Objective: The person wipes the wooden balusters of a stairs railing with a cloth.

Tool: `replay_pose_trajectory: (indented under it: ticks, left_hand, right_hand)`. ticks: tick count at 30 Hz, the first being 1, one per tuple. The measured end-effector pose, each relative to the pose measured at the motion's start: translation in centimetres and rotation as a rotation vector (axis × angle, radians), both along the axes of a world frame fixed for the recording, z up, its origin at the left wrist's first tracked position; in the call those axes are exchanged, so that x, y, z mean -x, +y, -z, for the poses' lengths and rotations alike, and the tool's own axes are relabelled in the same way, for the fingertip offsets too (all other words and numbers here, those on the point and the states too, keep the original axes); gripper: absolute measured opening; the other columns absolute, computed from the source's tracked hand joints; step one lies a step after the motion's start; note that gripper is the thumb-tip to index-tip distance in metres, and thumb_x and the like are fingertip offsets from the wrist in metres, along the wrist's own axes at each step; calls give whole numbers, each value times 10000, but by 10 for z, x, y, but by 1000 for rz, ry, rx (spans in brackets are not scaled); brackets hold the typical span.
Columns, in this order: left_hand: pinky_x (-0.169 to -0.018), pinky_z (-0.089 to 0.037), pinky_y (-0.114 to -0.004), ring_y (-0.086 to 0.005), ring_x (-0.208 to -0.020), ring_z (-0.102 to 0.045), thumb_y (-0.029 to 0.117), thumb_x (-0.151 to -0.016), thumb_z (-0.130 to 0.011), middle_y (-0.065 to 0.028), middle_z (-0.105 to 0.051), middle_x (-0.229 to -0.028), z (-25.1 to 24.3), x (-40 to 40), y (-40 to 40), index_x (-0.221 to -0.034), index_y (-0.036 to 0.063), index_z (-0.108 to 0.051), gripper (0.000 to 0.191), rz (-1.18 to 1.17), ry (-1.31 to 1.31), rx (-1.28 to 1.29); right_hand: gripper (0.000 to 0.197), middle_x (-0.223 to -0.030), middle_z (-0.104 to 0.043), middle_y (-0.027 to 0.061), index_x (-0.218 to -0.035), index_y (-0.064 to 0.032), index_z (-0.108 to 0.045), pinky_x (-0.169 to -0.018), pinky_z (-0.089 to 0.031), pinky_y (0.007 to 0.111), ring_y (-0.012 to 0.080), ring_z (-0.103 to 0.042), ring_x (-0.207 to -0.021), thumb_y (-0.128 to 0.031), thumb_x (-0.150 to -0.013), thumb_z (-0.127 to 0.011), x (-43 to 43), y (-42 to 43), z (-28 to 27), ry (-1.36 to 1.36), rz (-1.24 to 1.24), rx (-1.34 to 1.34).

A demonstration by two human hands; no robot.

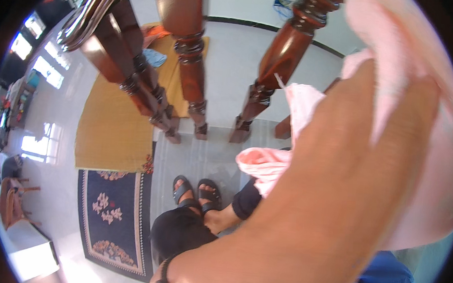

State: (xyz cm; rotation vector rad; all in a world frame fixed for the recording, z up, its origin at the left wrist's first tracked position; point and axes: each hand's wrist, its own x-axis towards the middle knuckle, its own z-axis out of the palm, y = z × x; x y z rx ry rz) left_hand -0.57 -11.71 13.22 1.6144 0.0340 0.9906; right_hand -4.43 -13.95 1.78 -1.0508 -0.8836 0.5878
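Very close to the camera, my left hand (325, 186) reaches from the lower middle to the upper right, a dark band around its wrist. Its fingers run into a pink cloth (399, 47) and grip it; the fingertips are hidden in the folds. Part of the fabric hangs in loose gathers at the hand's left side, with a thin thread end above. More of it spreads along the right rim of the view. My right hand is out of view.
Polished turned wooden legs (187, 57) stand ahead. My sandaled feet (207, 196) rest on the floor. At left lie a tan mat (114, 130) and a dark floral rug (109, 220). Orange and light blue cloths (155, 58) lie farther off. Something blue (385, 279) is at lower right.
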Motion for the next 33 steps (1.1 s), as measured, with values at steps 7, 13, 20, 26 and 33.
replay_pose_trajectory:
  ticks: [7,13,20,26,33]
  left_hand:
    - [-1086,-429,-389,-290,-1263,-551,205,-1022,-598,-236,-562,-1436,1,-14,-11,-1474,-89,-477,553,39,-29,49]
    - [-1082,-439,-353,-242,-1257,-566,158,-1030,-593,-212,-583,-1432,10,9,25,-1463,-87,-505,505,-78,26,221]
    - [-1078,-450,-311,-185,-1249,-584,103,-1039,-588,-184,-608,-1427,44,-3,44,-1451,-84,-537,455,-235,-44,536]
    - [-1075,-464,-311,-178,-1270,-571,92,-1079,-536,-162,-584,-1462,75,-30,65,-1489,-71,-494,444,-587,-237,582]
    - [-1216,-318,-379,-270,-1446,-441,194,-1114,-484,-188,-435,-1605,75,-60,99,-1586,-54,-356,548,-730,-146,75]
  right_hand:
    - [381,-1171,-660,90,-1288,18,-565,-911,-524,316,155,-638,-1039,-244,-1031,-666,-75,-24,-27,15,243,-66]
    - [377,-1159,-661,92,-1278,20,-566,-899,-525,313,156,-640,-1027,-249,-1033,-665,-114,2,-24,-40,334,-117]
    - [372,-1144,-661,95,-1267,22,-567,-885,-526,311,157,-641,-1012,-254,-1036,-663,-145,14,-38,-70,378,-128]
    - [409,-1189,-642,96,-1286,29,-548,-912,-508,300,148,-619,-1050,-299,-1059,-641,-163,29,-28,99,408,-293]
    - [511,-1314,-608,84,-1440,17,-472,-995,-501,330,171,-608,-1152,-393,-1136,-456,-187,72,-23,-40,284,-267]
